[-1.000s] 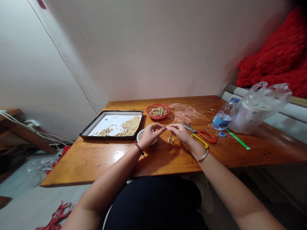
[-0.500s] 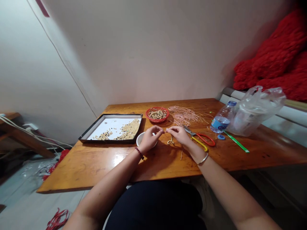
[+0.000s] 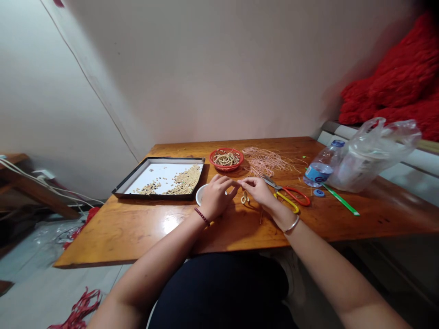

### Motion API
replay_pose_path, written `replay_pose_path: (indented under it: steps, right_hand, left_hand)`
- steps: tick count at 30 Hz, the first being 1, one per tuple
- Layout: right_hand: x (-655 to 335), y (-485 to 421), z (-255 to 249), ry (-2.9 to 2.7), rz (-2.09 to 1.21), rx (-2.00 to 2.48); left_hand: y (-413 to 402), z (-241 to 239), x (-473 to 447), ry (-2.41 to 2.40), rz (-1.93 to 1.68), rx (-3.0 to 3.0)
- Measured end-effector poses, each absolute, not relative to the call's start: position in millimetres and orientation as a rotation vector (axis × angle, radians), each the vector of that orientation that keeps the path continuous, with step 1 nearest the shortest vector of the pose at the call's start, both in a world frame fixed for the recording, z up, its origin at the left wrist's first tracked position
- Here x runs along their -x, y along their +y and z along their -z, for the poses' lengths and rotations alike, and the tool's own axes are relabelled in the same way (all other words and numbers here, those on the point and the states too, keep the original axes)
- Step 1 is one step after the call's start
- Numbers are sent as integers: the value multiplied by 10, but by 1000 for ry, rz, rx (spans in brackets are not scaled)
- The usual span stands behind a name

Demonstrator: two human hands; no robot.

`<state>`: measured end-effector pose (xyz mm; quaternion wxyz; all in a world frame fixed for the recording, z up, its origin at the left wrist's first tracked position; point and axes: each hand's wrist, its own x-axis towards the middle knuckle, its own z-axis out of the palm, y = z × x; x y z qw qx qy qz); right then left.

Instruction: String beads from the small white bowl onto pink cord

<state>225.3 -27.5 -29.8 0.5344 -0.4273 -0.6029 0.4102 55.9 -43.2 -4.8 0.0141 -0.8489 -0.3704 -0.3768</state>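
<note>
Pinch work above the beaded loop [image 3: 244, 198].
Left hand [image 3: 218, 196], right hand [image 3: 260, 190]: fingertips pinched closed, meeting; I can't tell what's gripped. Loop sits just below right fingertips. I'd pull gently, clear of scissors [image 3: 281, 188].

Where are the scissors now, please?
In the head view, the scissors lie on the table right of centre, between the right hand and the blue cap.

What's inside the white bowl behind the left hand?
In the white bowl, a pale strip of inner wall shows on the left. The left hand blocks most of the rest, so any contents there cannot be seen.
</note>
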Motion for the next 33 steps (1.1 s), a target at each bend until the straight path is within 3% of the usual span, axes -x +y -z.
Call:
replay_pose_path:
  steps: [10,25,33]
  right_hand:
    - [-2250,-354,235,-1248,-1194,1048]
    - [-2234,-442,132,-1163,-1350,1040]
    - [-2244,-404,179,-1168,-1296,1050]
  left_hand:
    - [-417,66,-544,-1109,1191,2717]
    - [-380,104,-592,-1400,1727,2787]
    - [-337,58,-566,-1523,1582,2878]
